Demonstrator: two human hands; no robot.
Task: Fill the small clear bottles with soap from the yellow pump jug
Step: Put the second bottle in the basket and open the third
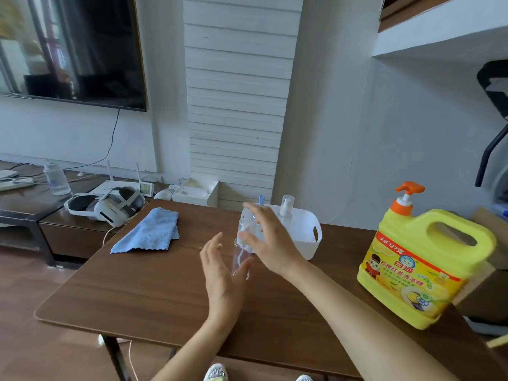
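A small clear bottle [241,259] with a white pump top and a dip tube hangs upright just above the brown table [154,292], in front of the white basket [310,243]. My right hand [270,243] pinches its pump top between thumb and fingers. Just left of the bottle is my left hand [222,270], fingers apart, with the thumb touching the bottle's lower part. The yellow pump jug [423,268] with its orange pump [409,192] stands at the table's right end, away from both hands. A second clear bottle [286,213] stands in the basket.
A folded blue cloth [149,231] lies at the table's far left. A white headset [107,209] and a plastic bottle [56,178] sit on the low cabinet to the left. A blue-tipped item [261,200] sticks up from the basket.
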